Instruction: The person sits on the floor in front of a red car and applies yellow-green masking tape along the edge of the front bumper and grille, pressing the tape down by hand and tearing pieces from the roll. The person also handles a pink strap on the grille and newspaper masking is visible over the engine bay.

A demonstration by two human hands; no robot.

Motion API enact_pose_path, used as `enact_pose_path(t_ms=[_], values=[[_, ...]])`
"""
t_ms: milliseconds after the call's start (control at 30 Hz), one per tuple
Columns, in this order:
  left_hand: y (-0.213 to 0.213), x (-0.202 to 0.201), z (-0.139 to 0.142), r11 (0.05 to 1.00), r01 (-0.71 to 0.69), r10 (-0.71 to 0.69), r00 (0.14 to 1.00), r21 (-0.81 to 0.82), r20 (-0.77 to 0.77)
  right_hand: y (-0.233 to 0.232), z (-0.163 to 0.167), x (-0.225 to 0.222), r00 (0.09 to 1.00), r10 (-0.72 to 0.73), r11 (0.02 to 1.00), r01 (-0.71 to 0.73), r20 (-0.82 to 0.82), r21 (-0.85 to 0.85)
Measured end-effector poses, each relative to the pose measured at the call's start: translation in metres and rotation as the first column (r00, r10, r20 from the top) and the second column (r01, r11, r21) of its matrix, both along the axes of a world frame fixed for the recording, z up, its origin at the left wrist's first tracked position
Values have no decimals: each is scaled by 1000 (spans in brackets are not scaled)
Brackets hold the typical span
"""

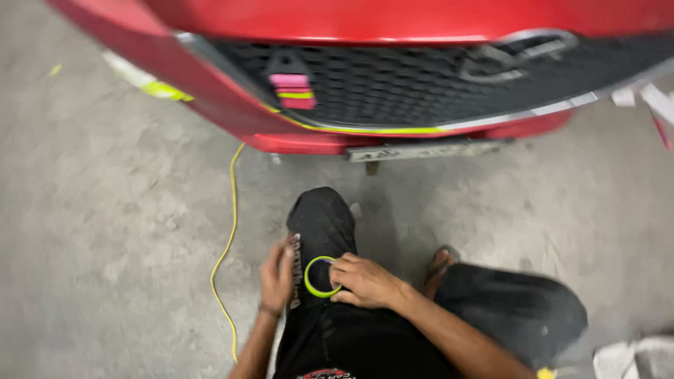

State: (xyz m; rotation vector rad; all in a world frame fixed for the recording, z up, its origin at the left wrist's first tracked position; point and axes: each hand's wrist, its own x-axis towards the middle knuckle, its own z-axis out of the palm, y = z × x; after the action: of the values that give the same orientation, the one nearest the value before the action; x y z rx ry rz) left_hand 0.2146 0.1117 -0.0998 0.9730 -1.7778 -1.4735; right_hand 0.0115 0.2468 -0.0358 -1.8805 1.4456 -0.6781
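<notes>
The fingers of the right hand [365,281] pinch the rim of a thin yellow-green tape roll [321,277], clamped on it against the raised knee in black trousers [319,224]; the left hand [276,275] sits just beside the roll with fingers curled near its edge, though whether they grip a loose end I cannot tell; a long yellow strip [228,260] trails away over the concrete floor [105,210] toward the red bumper [232,112]. As I judge it, the masking is part done; a yellow line already follows the lower edge of the black grille [393,84], while the chrome trim toward the right looks bare, so more taping seems left.
</notes>
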Motion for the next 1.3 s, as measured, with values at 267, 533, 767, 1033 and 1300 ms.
enact_pose_path(t_ms=[267,533,767,1033,1300], values=[[-138,-146,56,746,-335,286,942,-575,-177,-10,17,27,999,-33,996,33,5,79],[-137,-171,62,804,-486,355,854,-343,-380,-32,14,50,999,-37,979,30,30,204],[-170,-152,55,927,-374,314,771,5,-554,-37,9,60,996,-79,950,63,39,305],[-192,-139,103,807,-549,382,768,-219,-514,-29,2,47,987,-147,893,157,-56,421],[-137,-165,67,980,-142,198,730,138,-654,10,26,-30,855,-362,913,406,-371,44]])
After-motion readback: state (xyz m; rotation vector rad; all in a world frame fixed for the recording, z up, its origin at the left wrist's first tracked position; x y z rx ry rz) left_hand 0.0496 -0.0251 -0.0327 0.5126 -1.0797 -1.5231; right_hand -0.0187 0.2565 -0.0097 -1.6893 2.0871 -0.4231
